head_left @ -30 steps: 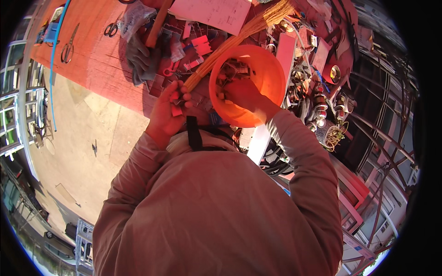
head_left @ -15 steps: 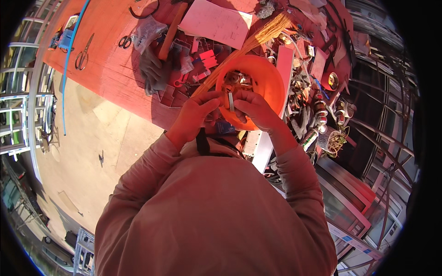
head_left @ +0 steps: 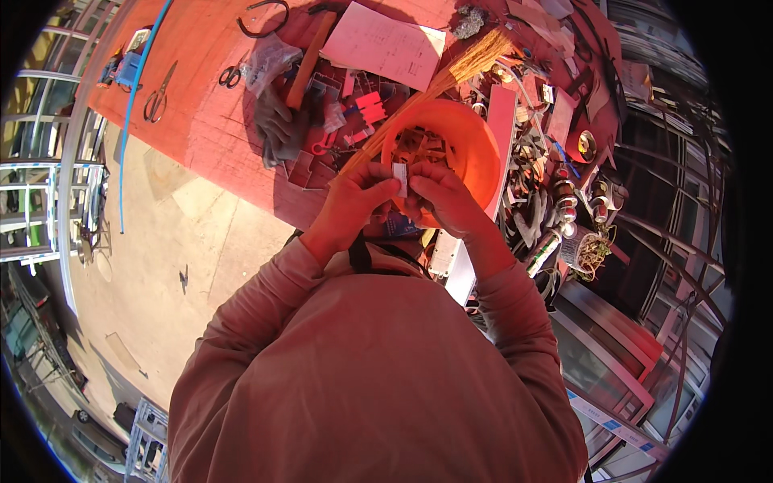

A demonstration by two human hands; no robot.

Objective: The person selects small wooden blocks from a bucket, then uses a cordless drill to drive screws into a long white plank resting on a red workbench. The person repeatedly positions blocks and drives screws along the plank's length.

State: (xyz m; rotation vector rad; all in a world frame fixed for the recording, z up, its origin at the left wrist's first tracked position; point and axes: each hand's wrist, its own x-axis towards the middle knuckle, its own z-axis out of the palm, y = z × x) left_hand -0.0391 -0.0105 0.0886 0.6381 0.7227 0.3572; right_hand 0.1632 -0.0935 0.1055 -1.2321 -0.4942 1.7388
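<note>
Between my two hands is a small pale, flat strip (head_left: 400, 179), held upright over the near rim of an orange bucket (head_left: 481, 165). The fingers and thumb of my left hand (head_left: 352, 201) pinch its left side. My right hand (head_left: 444, 196) has its fingers closed at the strip's right edge. Jumbled small metal-looking pieces (head_left: 423, 146) lie in the bucket, partly behind my fingers. Left of the bucket sit pink-lit metal brackets (head_left: 302, 171) and a dark glove (head_left: 276, 129).
A hammer (head_left: 310, 68), a paper sheet (head_left: 385, 44), scissors (head_left: 155, 105) and a straw whisk broom (head_left: 479, 56) lie on the red-lit table (head_left: 205, 121). Cans (head_left: 565, 201) and scrap crowd the right side. A blue cord (head_left: 137, 84) hangs at left.
The strip has turned so that a wider pale face shows. My hands stay close together at the bucket. The whole view has shifted slightly.
</note>
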